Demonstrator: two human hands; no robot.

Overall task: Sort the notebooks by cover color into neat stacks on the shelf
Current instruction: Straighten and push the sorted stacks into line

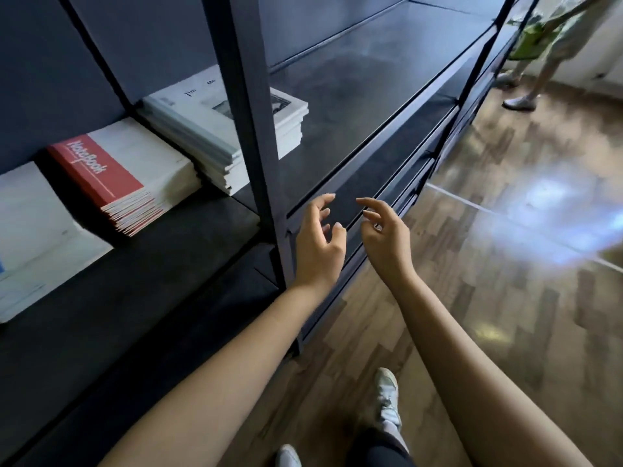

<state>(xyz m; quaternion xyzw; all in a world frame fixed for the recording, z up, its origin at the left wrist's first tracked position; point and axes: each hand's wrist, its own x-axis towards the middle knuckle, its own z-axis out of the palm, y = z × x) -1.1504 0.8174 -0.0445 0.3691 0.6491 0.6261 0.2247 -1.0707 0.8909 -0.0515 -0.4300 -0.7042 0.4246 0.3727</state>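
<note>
Three stacks of notebooks lie on the dark shelf (175,251). A red-and-white stack (124,176) marked "NoteBook" sits in the middle. To its right is a white and pale-grey stack (215,129), partly behind a black upright post. A white stack with a bit of blue (37,237) lies at the far left, cut off by the frame edge. My left hand (318,244) and my right hand (387,237) hover side by side in front of the shelf's front edge, right of the post. Both have loosely curled fingers and hold nothing.
The black upright post (253,129) splits the shelf into bays; the right bay (364,82) holds only the pale stack at its left end. Wooden floor (472,298) lies to the right. Another person's legs (529,79) stand at the far right. My shoes show below.
</note>
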